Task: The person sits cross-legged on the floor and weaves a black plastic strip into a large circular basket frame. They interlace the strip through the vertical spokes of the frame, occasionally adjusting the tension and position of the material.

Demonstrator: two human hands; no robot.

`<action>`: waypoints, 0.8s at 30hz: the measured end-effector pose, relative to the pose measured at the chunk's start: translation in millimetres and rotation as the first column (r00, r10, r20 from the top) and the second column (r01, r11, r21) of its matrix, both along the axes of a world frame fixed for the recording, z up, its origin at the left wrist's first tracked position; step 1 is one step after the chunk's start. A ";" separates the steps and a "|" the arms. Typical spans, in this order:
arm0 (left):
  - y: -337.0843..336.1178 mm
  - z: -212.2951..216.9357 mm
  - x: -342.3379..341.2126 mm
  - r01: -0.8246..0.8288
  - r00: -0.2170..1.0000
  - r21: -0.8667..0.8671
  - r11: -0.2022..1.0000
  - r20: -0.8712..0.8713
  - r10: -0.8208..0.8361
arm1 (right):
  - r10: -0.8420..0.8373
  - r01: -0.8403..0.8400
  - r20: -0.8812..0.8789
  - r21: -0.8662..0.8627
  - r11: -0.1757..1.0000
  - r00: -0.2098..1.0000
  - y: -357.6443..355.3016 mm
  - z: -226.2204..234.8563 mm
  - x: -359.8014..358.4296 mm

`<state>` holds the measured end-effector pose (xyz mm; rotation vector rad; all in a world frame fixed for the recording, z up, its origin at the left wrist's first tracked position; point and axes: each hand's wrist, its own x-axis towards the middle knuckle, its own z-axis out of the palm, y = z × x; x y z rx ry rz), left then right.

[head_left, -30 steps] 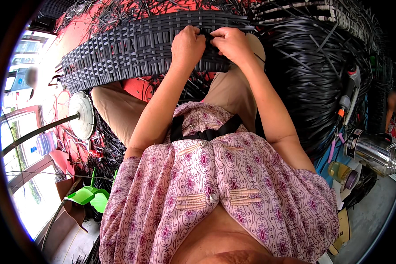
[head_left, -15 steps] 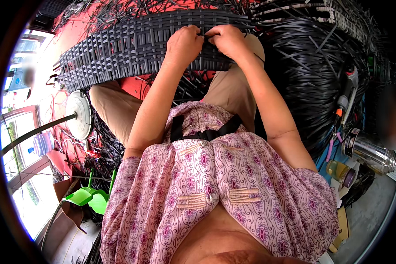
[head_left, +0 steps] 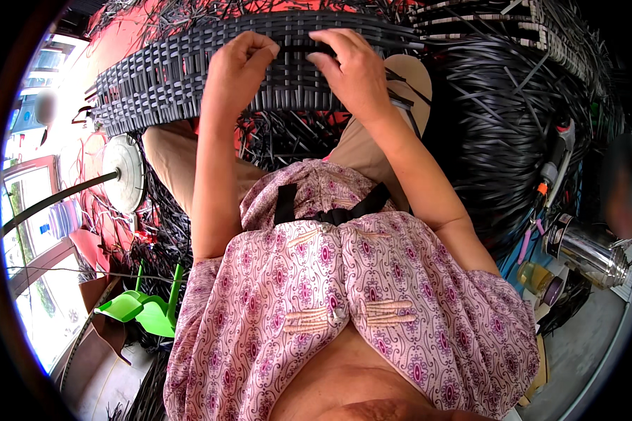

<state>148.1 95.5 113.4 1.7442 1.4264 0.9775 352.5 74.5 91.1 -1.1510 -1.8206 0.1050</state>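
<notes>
The dark woven panel [head_left: 288,88] lies across the person's lap, its length running from side to side, with loose strip ends poking out past its right end. The left hand [head_left: 235,74] is over the middle of the panel, thumb and forefinger brought together at the tips; a dark strip [head_left: 296,50] runs from there toward the other hand, but against the black weave I cannot tell whether the fingertips grip it. The right hand [head_left: 351,74] is over the panel too, just right of its middle, thumb and fingers parted around a clear gap, seemingly with nothing clasped. Below the panel are tan trousers [head_left: 172,165], a purple patterned shirt [head_left: 330,281] and a black strap [head_left: 337,215] with a buckle. Right of the panel is a big heap of black strips [head_left: 498,133]; beyond and below that heap, farther from the panel, are a power tool [head_left: 556,154], a shiny metal flask [head_left: 586,249] and a jar [head_left: 538,278] with a purple lid. Below the panel's left end stands a pale round disc [head_left: 125,172] with a dark rod, and well below that a green dustpan [head_left: 151,309]. Red sheeting [head_left: 123,42] shows beyond the panel's upper edge.
</notes>
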 end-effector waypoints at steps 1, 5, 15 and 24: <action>-6.2 17.4 2.8 0.028 0.999 0.026 0.999 -0.025 -0.027 | 0.070 -0.078 -0.097 -0.077 0.994 0.993 2.9 -0.4 -2.3; -11.5 26.8 11.2 0.117 0.993 0.132 0.984 -0.026 -0.115 | 0.210 -0.432 -0.504 -0.377 0.820 0.838 4.3 4.3 -4.1; 11.4 -47.0 44.7 -0.103 0.916 0.139 0.985 -0.372 0.149 | -0.200 -0.230 -0.604 -0.558 0.797 0.771 2.1 -21.4 -3.6; 15.9 -49.3 57.1 -0.167 0.861 0.142 0.976 -0.462 0.214 | -0.224 -0.122 -0.474 -0.595 0.794 0.852 10.7 -28.8 -3.5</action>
